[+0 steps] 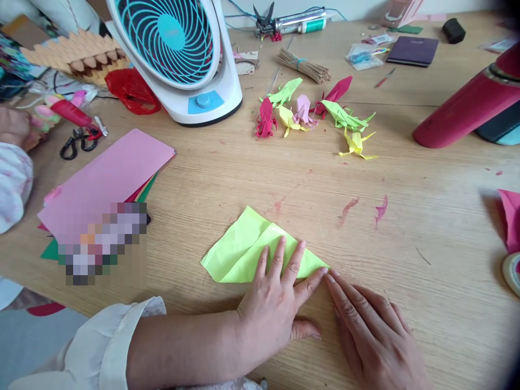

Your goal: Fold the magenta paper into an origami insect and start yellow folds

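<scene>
A light green sheet of paper (244, 238) lies folded on the wooden table, with a slanting fold line and a narrow point at its right end. My left hand (280, 287) is open, palm down, its spread fingers pressing on the paper and the index fingertip at the narrow point. My right hand (369, 330) touches that same point with its fingertips. Its fingers are stretched out side by side and it grips nothing visible; its thumb is mostly hidden.
A stack of coloured paper (117, 168) lies left, near another person's hand (14, 127) and scissors (79, 142). Behind stand a white fan (211, 103) and several folded paper figures (304, 111). A red flask (459, 105) and a tape roll (512, 273) are right.
</scene>
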`<state>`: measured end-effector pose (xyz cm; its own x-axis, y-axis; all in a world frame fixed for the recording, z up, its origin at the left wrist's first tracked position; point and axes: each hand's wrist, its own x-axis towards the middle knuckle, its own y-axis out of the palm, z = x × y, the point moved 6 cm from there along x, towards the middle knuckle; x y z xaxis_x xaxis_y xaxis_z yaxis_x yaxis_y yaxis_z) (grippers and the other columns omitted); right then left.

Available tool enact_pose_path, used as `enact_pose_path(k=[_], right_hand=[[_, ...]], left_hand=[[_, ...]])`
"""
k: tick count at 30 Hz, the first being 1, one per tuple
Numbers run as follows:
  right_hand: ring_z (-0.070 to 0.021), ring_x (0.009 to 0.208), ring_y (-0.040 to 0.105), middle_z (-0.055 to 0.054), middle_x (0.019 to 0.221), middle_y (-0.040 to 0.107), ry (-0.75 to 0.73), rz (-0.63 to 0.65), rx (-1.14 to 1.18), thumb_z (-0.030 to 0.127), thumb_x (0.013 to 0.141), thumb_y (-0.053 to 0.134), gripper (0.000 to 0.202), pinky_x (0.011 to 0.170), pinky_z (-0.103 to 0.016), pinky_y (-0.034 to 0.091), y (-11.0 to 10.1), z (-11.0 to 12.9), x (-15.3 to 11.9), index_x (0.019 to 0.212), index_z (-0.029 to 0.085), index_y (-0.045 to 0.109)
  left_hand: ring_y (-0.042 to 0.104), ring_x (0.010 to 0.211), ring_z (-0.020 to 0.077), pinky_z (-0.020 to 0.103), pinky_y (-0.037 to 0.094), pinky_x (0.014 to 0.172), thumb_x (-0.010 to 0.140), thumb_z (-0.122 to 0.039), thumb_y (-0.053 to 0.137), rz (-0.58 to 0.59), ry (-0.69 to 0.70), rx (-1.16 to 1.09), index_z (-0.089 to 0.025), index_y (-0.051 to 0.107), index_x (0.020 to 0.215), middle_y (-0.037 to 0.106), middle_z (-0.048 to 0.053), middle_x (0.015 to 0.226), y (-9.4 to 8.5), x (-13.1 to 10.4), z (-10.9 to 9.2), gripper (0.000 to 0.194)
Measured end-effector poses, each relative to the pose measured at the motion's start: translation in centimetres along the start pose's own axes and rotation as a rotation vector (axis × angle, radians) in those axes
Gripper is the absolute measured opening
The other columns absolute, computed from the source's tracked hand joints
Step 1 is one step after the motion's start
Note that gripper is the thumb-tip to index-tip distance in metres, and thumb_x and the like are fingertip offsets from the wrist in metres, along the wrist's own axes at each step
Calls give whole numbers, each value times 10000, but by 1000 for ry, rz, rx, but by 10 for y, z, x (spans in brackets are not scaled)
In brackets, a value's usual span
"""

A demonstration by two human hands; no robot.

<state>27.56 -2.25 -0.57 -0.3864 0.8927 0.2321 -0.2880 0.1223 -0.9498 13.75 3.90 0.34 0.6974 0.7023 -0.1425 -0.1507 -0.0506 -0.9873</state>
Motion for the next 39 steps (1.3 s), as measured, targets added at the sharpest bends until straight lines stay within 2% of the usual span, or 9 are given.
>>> enact_pose_path(k=[5,9,12,19,25,28,32,36,39], right_hand=[[-269,1129,564,-108,1419,585,-30,-36,-33,162,948,503,612,873,-368,427,0,-4,-1,1536,113,341],[-264,1078,584,-94,1370,628,-24,-67,-61,187,944,507,602,828,-358,424,0,-5,0,1526,118,369],[-252,1041,601,-80,1344,649,-21,-83,-76,176,931,522,615,810,-351,425,0,-5,1,1525,123,374],[-258,1032,611,-51,1362,636,29,-81,-75,150,945,506,624,805,-362,422,-1,-5,1,1546,172,338],[-262,1040,593,-69,1360,637,-42,-97,-99,161,935,522,614,802,-357,416,-1,-5,-1,1528,121,368],[-264,1063,579,-72,1378,623,-42,-83,-79,165,943,509,608,816,-358,415,0,-5,-2,1530,117,359],[-265,1088,559,-75,1413,594,-33,-45,-74,155,948,503,596,823,-363,416,0,-2,0,1525,104,364],[-265,1058,554,-70,1422,585,22,-27,-48,102,943,480,580,821,-388,416,1,0,2,1514,119,381],[-269,1050,543,-74,1407,596,53,-31,-32,94,950,475,568,822,-405,416,2,1,3,1509,132,386]], left_hand=[[238,1465,422,591,380,1055,771,-864,367,1,-17,6,-242,263,1562,172,144,1646,2,-1,3,1012],[248,1476,394,564,384,1048,739,-898,267,-8,-59,-4,-190,252,1563,217,239,1609,1,-2,10,1087],[287,1461,394,545,403,1032,732,-903,228,12,-101,-3,-130,279,1550,260,282,1578,-1,-2,17,1127],[410,1392,379,490,467,969,788,-860,170,-9,-147,-12,-96,384,1501,345,276,1544,-5,1,26,1066],[458,1361,347,454,478,992,863,-781,281,-5,-185,-12,-88,438,1468,402,244,1525,-7,4,30,933],[463,1367,342,446,457,1040,885,-735,363,-33,-165,11,-68,469,1440,434,258,1497,-8,5,30,874],[495,1345,349,434,462,1047,926,-667,381,-67,-152,14,-44,515,1392,490,278,1444,-10,8,29,790],[526,1315,365,436,483,1029,970,-545,432,-49,-230,13,20,548,1336,527,307,1392,-13,18,25,683],[544,1290,384,451,485,1022,938,-519,530,-24,-323,1,47,578,1271,547,332,1354,-17,29,20,659]])
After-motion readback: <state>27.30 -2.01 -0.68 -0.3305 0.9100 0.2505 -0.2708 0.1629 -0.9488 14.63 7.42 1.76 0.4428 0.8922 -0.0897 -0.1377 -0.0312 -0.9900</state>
